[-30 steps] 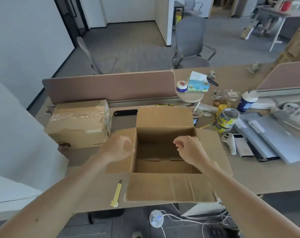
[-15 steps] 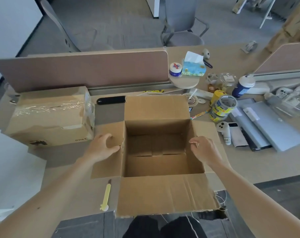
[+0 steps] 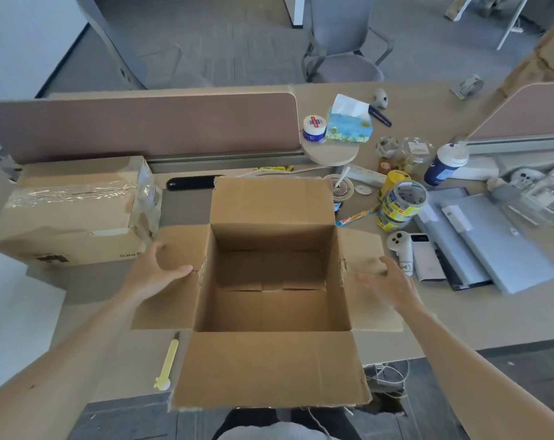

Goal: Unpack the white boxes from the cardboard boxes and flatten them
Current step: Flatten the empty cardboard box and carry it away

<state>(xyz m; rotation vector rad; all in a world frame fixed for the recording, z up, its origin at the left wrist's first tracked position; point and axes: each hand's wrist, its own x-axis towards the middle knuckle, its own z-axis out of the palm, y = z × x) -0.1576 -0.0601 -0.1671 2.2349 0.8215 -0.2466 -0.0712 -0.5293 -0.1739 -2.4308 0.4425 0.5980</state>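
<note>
An open cardboard box stands on the desk in front of me with all its flaps folded outward; nothing lies inside it. My left hand hovers over the left flap, fingers spread and relaxed, thumb tip near the box's left wall. Over the right flap is my right hand, blurred, with its fingers extended. Neither hand holds anything. A second cardboard box, sealed with clear tape, sits to the left. No white boxes show.
A yellow box cutter lies at the desk's front edge beside the near flap. Tape rolls, a white controller, a phone, grey laptops and bottles crowd the right. A divider panel runs behind.
Both hands have let go of the box's side walls and opened outward over the side flaps. The camera has tilted down and closer to the box.
</note>
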